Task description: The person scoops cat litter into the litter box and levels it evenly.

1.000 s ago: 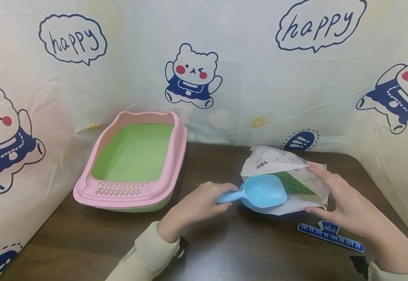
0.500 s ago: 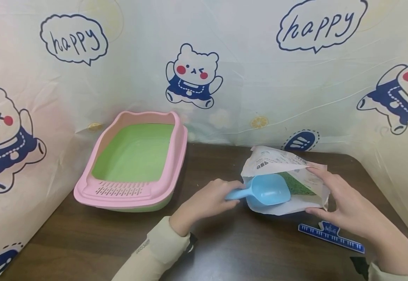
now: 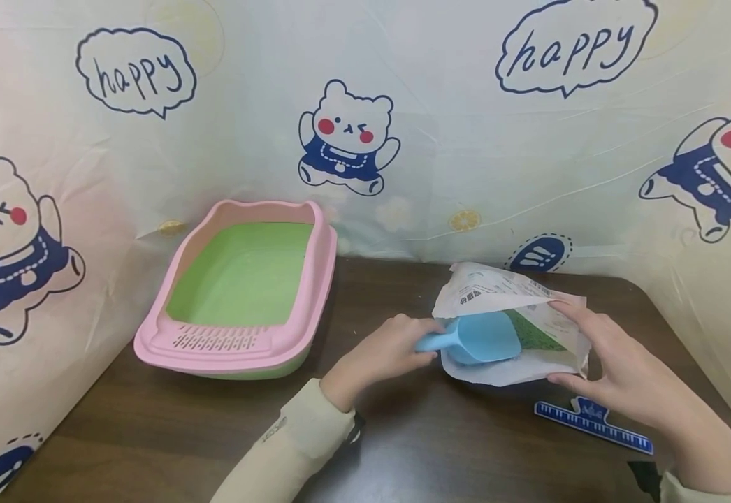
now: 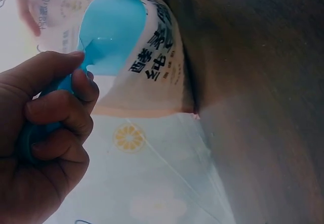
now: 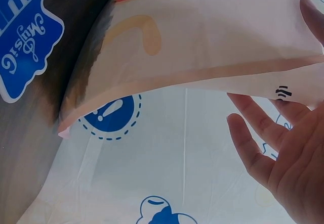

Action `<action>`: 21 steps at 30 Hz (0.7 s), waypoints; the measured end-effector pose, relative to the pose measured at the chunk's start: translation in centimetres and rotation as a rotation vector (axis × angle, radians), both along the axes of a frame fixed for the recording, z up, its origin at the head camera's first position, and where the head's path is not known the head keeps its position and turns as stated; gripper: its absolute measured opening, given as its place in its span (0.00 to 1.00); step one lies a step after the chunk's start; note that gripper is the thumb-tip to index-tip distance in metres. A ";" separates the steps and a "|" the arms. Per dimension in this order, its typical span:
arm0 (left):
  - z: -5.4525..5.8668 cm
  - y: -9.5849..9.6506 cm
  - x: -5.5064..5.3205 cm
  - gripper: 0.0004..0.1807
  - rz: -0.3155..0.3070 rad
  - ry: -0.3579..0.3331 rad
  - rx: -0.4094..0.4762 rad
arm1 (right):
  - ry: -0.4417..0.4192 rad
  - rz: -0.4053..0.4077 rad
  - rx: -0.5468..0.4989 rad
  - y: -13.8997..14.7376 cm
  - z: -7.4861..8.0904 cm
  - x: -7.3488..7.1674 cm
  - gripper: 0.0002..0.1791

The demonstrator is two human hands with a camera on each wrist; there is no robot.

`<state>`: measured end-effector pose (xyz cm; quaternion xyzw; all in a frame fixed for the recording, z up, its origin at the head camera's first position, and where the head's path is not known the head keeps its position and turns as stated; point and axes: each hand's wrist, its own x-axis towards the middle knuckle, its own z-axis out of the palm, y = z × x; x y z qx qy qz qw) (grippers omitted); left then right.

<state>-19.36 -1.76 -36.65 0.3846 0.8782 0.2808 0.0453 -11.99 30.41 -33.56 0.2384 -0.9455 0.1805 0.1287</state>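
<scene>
My left hand [image 3: 391, 353] grips the handle of a light blue scoop [image 3: 488, 337]. The scoop's bowl lies at the mouth of a white cat litter bag [image 3: 497, 288], partly inside its raised flap. In the left wrist view, the fingers curl round the handle and the scoop's bowl [image 4: 114, 32] shows against the printed bag [image 4: 147, 85]. At the bag's right end, my right hand [image 3: 626, 370] holds it, thumb on the near side and fingers on the far side. The right wrist view shows that hand [image 5: 283, 143] spread along the bag's edge.
A pink-rimmed litter box [image 3: 214, 356] with a green bottom stands on the left of the dark wooden table [image 3: 403, 447]. A blue piano-key clip [image 3: 592, 423] lies near the right hand. Behind the table hangs a cartoon-printed sheet [image 3: 428, 140].
My left hand has moved right with the scoop, whose bowl now tilts and sits further into the bag's mouth. The right hand and the bag have stayed in place.
</scene>
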 end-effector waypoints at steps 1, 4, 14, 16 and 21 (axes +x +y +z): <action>-0.1 0.1 -0.1 0.16 0.006 0.000 -0.004 | 0.001 0.000 -0.001 0.0 0.0 0.0 0.63; -0.2 0.4 -0.2 0.16 0.017 0.004 -0.010 | 0.009 0.001 0.005 0.1 -0.1 0.0 0.63; -0.6 1.1 -1.0 0.12 0.056 -0.008 -0.006 | 0.028 -0.008 0.046 0.1 0.1 -0.1 0.63; -0.6 1.3 -1.1 0.12 0.066 -0.006 -0.014 | 0.014 -0.007 0.038 0.1 0.1 -0.1 0.63; -0.8 1.8 -1.3 0.09 0.078 0.009 -0.030 | 0.008 -0.008 0.032 0.1 0.0 -0.1 0.63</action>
